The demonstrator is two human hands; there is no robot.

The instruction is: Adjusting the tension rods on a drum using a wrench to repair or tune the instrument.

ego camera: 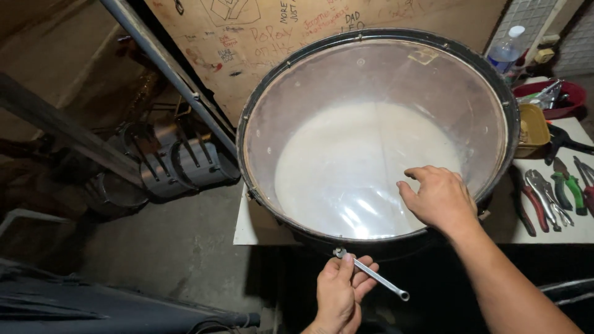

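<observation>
A large drum point(377, 133) with a clear head and black hoop stands on a white table, seen from above. My right hand point(438, 198) rests on the drum head near its right front edge, fingers curled, holding nothing. My left hand point(340, 291) grips a slim metal wrench point(371, 272) just below the drum's near rim; the wrench's ring end sits at a tension bolt on the hoop and its other end points lower right.
Pliers and locking pliers point(550, 198) lie on the white table point(253, 229) right of the drum. A yellow tub point(533, 128), red bowl point(566, 99) and plastic bottle point(506, 51) stand behind them. Metal bars point(167, 68) and grey drum shells point(179, 167) fill the left.
</observation>
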